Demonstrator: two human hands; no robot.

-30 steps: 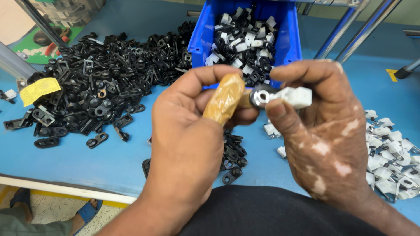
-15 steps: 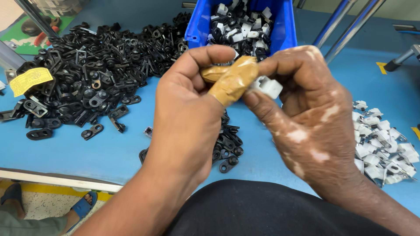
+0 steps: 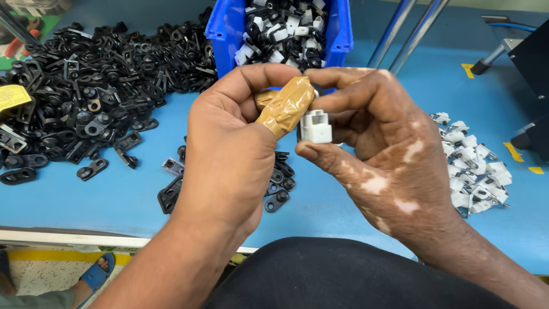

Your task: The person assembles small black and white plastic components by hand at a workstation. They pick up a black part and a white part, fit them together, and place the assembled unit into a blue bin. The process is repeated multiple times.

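While both hands (image 3: 320, 143) pinch it in closed grip, white plastic clip (image 3: 316, 126) looks boxy.

matt white plastic clip (image 3: 316, 126), glossy blue plastic bin (image 3: 224, 35)

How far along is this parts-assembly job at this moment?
Done: a small pile of white assembled pieces lies right of the hands. In hand: the right hand and left hand pinch one white clip. Left: a large heap of black brackets and a full blue bin.
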